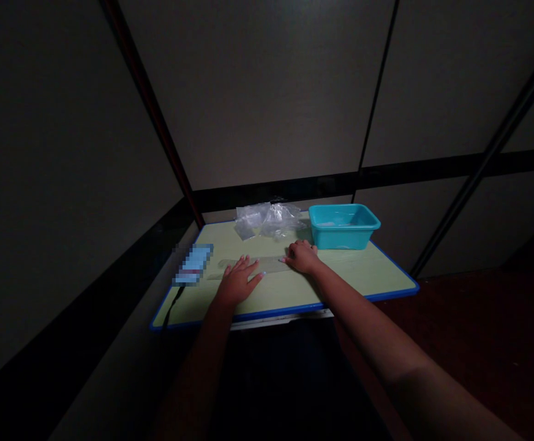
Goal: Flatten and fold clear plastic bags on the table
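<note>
A thin, see-through plastic piece (pixel 274 264) lies flat on the pale green table, with finger-like ends at its left, much like a disposable glove. My left hand (pixel 239 280) rests palm down on its left part, fingers spread. At the right end, my right hand (pixel 301 256) has its fingers curled onto the plastic, the thumb pointing left along it. The fingertips of that hand are partly hidden, close to the front left of a turquoise basin (pixel 343 237).
Crumpled clear plastic bags (pixel 271 219) lie at the back of the table (pixel 354 275), which has a blue edge. A blurred-out, light blue flat object (pixel 193 264) is at the left edge, with a dark strap below it. Panelled walls stand behind and left.
</note>
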Motion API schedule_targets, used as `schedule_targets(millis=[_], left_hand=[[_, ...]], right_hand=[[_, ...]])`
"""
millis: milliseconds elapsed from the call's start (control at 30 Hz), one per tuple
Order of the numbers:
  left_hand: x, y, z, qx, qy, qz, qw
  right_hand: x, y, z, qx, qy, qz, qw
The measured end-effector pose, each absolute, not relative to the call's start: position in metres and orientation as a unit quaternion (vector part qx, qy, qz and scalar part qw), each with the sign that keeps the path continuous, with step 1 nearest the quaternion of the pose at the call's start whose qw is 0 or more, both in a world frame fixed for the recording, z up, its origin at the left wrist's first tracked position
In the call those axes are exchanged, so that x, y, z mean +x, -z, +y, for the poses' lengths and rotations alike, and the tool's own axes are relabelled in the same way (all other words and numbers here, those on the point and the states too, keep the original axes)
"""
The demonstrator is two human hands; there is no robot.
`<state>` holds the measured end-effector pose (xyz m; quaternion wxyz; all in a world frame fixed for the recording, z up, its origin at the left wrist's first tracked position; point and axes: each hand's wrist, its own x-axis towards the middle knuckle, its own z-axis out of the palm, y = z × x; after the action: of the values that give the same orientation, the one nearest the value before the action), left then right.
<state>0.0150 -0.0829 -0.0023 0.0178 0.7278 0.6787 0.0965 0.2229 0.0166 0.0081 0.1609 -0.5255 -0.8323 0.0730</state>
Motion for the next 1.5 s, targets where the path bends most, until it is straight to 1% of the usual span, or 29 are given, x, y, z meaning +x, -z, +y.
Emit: schedule_targets(millis=[200,333,467,567,767,900,967,1033,1133,1200,1300,1400,1500], left_hand=[[0.016,0.002,-0.084,0.723,-0.099,0.683,0.016],[0.017,0.001,-0.084,0.725,-0.101,0.682,0.015],[0.016,0.002,-0.084,0.726,-0.099,0.681,0.014],[0.017,0.002,-0.083,0.723,-0.097,0.684,0.015],[0.017,0.001,-0.084,0.721,-0.102,0.685,0.016],[0.016,0.002,-0.083,0.722,-0.102,0.684,0.015],[0.016,0.002,-0.083,0.723,-0.104,0.683,0.012],[0.016,0.003,-0.084,0.724,-0.106,0.682,0.011],[0.017,0.002,-0.084,0.724,-0.106,0.682,0.012],[0.017,0.001,-0.085,0.723,-0.106,0.682,0.013],[0.018,0.000,-0.085,0.723,-0.107,0.683,0.015],[0.017,0.001,-0.084,0.724,-0.108,0.681,0.013],[0.016,0.003,-0.083,0.725,-0.110,0.680,0.011]], right_hand=[[0.222,-0.009,0.015,-0.477,-0.119,-0.852,0.178],[0.222,-0.008,0.019,-0.516,-0.131,-0.824,0.194],[0.222,-0.009,0.022,-0.538,-0.113,-0.815,0.180],[0.222,-0.010,0.022,-0.515,-0.162,-0.820,0.189],[0.221,-0.004,0.024,-0.443,-0.296,-0.798,0.282],[0.221,0.001,0.027,-0.391,-0.342,-0.802,0.295],[0.221,0.000,0.028,-0.398,-0.315,-0.807,0.302],[0.223,-0.002,0.028,-0.451,-0.256,-0.801,0.300],[0.225,-0.005,0.027,-0.521,-0.185,-0.793,0.257],[0.226,-0.007,0.026,-0.527,-0.165,-0.802,0.227],[0.226,-0.008,0.024,-0.531,-0.152,-0.807,0.209],[0.226,-0.009,0.022,-0.532,-0.156,-0.800,0.230],[0.227,-0.007,0.018,-0.476,-0.153,-0.826,0.262]])
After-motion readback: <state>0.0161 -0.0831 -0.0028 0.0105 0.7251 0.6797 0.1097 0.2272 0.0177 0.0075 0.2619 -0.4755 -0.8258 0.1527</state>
